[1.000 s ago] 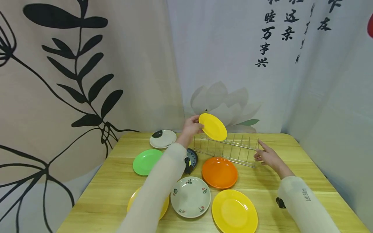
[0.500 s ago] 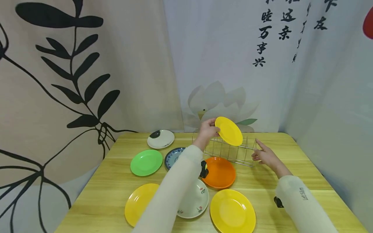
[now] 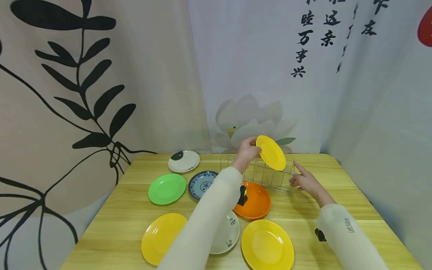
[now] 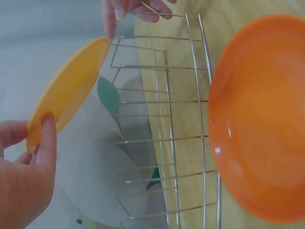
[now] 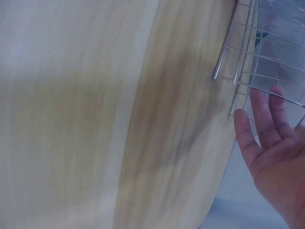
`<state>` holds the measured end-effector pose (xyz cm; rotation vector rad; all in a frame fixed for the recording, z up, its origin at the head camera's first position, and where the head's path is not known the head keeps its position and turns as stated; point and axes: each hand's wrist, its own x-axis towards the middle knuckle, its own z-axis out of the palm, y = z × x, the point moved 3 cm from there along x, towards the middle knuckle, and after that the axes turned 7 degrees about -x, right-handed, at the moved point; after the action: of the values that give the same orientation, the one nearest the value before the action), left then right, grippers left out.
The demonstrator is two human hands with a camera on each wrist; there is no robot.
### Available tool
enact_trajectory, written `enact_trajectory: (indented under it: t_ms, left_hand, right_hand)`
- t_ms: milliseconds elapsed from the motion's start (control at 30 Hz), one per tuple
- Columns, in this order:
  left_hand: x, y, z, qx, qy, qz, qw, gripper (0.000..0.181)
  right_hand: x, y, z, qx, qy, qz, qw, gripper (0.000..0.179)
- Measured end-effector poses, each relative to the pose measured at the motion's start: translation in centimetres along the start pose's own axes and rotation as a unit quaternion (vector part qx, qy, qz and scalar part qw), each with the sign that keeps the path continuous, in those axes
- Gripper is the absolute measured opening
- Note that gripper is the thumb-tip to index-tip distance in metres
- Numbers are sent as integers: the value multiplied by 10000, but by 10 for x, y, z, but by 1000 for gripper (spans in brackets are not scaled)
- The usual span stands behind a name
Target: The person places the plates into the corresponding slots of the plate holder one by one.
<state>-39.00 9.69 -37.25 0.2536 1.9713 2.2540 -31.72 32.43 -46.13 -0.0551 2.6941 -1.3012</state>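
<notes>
My left hand [image 3: 249, 152] pinches a small yellow plate [image 3: 271, 153] by its rim, thumb on one face and fingers behind. The plate is tilted, raised over a silver wire dish rack [image 4: 143, 102] at the back of the table. At the rack's right end is my right hand [image 3: 307, 183], its index finger stretched along the end wire. In the right wrist view its other fingers [image 5: 262, 114] are loosely extended against the wires. An orange plate [image 3: 256, 204] lies flat just in front of the rack, partly hidden by the left sleeve.
Flat on the wooden table [image 3: 111, 225] are a green plate [image 3: 167, 188], a blue patterned plate [image 3: 202, 183], a white plate with a black spot [image 3: 187, 162], a flower-patterned white plate [image 3: 226, 236] and two larger yellow plates [image 3: 267, 243]. A printed curtain [image 3: 162, 75] hangs behind.
My left hand has carried the small yellow plate to the right along the rack, turning it more edge-on. The blue patterned plate has come out from behind the sleeve. My right hand stays at the rack's end.
</notes>
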Motion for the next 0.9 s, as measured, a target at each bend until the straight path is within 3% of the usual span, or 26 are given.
enact_trajectory:
  t_ms: [233, 400, 667, 900]
  left_hand:
    - [1, -5, 13, 336, 34, 64, 9994, 53]
    - [-4, -7, 24, 697, -163, 266, 9971, 48]
    - [-7, -15, 39, 711, -289, 234, 9968, 48]
    - [-9, -18, 48, 923, -474, 461, 9935, 47]
  right_hand:
    - [0, -1, 2, -43, -13, 38, 10000, 67]
    - [-1, -3, 2, -16, -21, 41, 10000, 67]
    - [1, -3, 0, 82, 34, 143, 9999, 67]
    - [2, -3, 1, 138, 40, 209, 9997, 66]
